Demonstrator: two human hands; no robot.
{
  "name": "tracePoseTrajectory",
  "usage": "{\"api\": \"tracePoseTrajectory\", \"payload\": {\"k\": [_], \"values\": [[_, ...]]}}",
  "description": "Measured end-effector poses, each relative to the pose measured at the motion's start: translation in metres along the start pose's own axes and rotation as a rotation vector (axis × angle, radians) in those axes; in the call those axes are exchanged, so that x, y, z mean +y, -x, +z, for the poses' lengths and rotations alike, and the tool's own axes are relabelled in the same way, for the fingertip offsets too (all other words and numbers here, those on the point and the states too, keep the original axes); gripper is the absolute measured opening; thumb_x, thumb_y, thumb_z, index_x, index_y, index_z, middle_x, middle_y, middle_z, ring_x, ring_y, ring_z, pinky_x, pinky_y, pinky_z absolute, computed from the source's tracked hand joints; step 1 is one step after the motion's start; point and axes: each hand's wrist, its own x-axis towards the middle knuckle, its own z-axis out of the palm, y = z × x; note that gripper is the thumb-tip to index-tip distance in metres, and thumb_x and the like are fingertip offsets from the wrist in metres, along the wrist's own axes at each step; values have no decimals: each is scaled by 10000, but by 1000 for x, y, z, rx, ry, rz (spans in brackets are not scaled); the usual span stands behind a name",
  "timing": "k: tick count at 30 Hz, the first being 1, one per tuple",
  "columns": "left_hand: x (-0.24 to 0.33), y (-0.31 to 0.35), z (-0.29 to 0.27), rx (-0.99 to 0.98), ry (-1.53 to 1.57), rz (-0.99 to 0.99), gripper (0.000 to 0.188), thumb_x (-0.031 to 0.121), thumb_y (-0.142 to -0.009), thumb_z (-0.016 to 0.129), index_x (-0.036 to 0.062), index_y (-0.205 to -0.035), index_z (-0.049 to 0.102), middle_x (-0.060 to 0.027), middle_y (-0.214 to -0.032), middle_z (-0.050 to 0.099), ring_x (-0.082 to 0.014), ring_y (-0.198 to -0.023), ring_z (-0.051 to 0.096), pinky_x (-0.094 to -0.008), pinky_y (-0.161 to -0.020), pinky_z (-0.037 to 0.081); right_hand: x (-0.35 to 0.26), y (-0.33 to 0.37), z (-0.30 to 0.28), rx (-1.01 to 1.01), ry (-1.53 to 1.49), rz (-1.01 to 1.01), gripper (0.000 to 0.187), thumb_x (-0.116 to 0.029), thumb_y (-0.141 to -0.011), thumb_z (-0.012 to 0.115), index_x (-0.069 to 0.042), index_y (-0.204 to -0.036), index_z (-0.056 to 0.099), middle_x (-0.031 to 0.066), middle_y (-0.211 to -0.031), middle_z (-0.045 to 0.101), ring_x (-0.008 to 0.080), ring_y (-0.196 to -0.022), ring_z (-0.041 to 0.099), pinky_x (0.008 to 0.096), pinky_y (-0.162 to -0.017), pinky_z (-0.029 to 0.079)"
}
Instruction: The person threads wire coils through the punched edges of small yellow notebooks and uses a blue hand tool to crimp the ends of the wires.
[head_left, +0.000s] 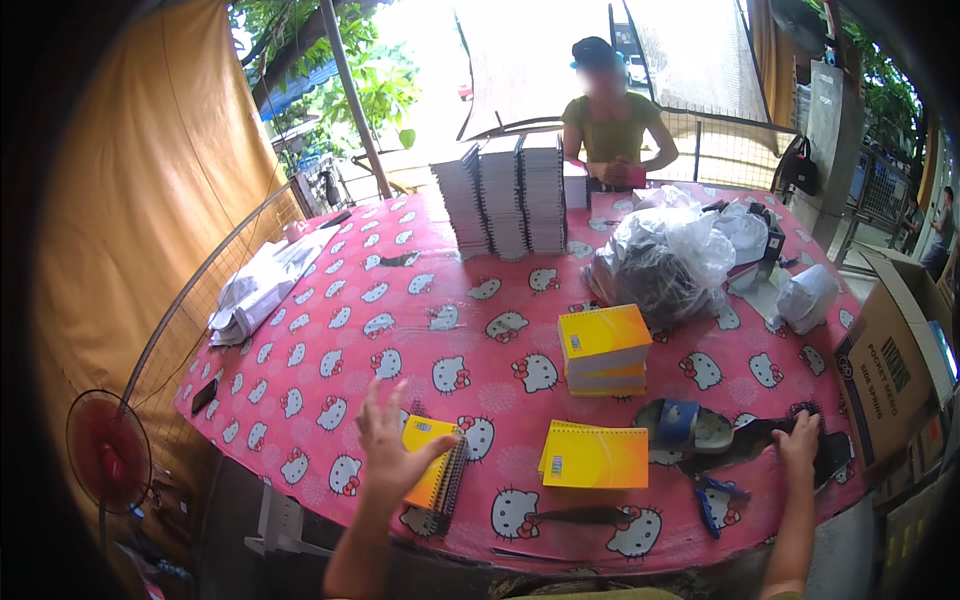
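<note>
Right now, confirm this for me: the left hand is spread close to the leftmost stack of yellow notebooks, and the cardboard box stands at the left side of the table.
Not quite: the cardboard box stands at the right side of the table, as the head view shows. The left hand is indeed spread close to the leftmost stack of yellow notebooks.

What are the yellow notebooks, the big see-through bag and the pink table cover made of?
Yellow notebooks: probably paper with smooth card covers, judging by their layered edges.
Big see-through bag: thin, shiny plastic, it seems, from its crinkles.
Pink table cover: perhaps glossy vinyl; it reflects light.
</note>
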Motion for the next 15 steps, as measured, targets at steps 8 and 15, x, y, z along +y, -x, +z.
{"api": "tracePoseTrajectory", "payload": {"k": [8, 15], "values": [[132, 0, 95, -178, 287, 553, 401, 164, -821, 702, 83, -1207, 628, -133, -1292, 548, -319, -1194, 515, -469, -967, 418, 29, -36, 2, -91, -10, -127, 183, -20, -777, 645, 28, -942, 585, 249, -942, 573, 445, -919, 576, 487, -791, 461], [131, -22, 148, -649, 335, 291, 171, 99, -819, 693, 9, -964, 710, -155, -877, 691, -274, -842, 677, -356, -787, 514, -22, -20, -24, -103, -216, -331, 212, 16, -792, 622, 6, -995, 679, 195, -943, 611, 397, -891, 611, 440, -811, 486]]}}
